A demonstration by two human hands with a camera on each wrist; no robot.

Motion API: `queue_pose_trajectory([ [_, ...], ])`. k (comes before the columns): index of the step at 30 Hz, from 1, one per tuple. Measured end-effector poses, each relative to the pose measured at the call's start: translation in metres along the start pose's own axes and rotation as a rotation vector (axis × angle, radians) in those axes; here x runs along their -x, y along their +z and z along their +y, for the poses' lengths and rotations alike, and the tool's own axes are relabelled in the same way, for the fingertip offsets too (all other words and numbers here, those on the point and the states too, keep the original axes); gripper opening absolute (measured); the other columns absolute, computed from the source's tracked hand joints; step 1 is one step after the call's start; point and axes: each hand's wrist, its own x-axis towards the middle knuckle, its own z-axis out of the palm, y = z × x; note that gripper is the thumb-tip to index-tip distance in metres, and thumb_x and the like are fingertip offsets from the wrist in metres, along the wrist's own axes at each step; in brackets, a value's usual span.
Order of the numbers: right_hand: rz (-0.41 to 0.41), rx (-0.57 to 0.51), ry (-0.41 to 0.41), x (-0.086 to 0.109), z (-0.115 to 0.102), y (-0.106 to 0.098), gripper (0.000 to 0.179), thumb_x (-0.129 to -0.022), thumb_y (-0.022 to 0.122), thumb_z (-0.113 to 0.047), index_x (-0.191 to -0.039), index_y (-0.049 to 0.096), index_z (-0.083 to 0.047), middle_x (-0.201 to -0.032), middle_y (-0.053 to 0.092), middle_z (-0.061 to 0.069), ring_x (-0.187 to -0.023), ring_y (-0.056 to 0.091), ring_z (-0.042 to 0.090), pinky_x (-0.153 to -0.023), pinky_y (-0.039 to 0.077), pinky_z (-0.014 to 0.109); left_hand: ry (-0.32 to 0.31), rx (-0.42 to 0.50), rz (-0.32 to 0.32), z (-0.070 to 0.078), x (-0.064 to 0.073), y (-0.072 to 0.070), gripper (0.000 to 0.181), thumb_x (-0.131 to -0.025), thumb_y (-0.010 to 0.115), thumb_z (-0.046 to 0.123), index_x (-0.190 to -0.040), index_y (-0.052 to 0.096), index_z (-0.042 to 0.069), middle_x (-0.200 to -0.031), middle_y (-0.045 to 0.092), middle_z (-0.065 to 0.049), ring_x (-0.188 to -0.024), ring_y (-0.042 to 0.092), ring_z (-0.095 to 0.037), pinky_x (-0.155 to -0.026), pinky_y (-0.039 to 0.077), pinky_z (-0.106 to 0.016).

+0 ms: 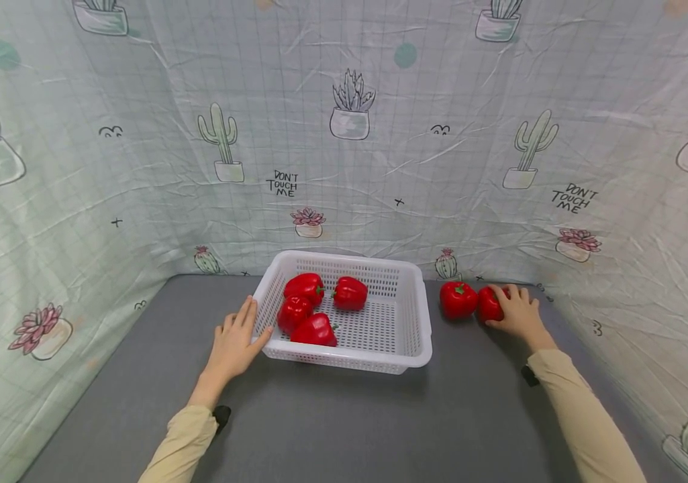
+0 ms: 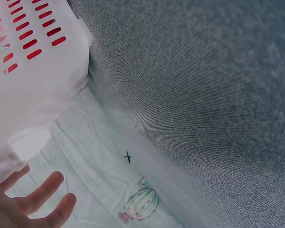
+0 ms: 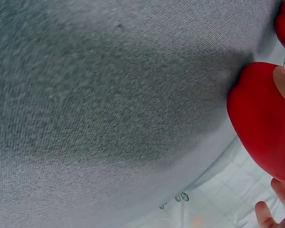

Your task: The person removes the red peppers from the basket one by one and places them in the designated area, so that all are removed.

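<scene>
My right hand (image 1: 520, 312) grips a red bell pepper (image 1: 490, 305) at the table's far right, thumb on one side and fingers round the other. From the right wrist view, this bell pepper (image 3: 261, 118) sits low at the cloth, partly hidden by the thumb. Just left of it stands another red bell pepper (image 1: 458, 300) with a green stem. My left hand (image 1: 233, 341) rests at the left side of a white plastic basket (image 1: 356, 355), its fingers fairly straight along the rim. Several red bell peppers (image 1: 315, 330) lie in the basket's left and middle part.
A dark grey cloth-covered table (image 1: 344, 429) lies under everything. Behind it and on both sides hangs a pale curtain (image 1: 380, 188) printed with cacti. The basket's slotted wall (image 2: 33, 80) fills the upper left of the left wrist view.
</scene>
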Motion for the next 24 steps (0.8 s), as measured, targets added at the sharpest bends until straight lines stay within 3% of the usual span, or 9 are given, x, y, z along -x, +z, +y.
queue_pose_trajectory([
  [24,0.036,0.049,0.018,-0.0081,-0.0046,0.0084,0.081,-0.066,0.075,-0.031,-0.131,0.031,-0.01,-0.121,0.03,0.03,-0.105,0.026,0.05,-0.075,0.024,0.066,0.016,0.001,0.022,-0.0014,0.0015,0.0008,0.071,-0.087,0.046,0.044,-0.139,0.025,0.0,-0.145,0.025,-0.017,-0.115,0.038,-0.04,-0.083,0.032,-0.056],
])
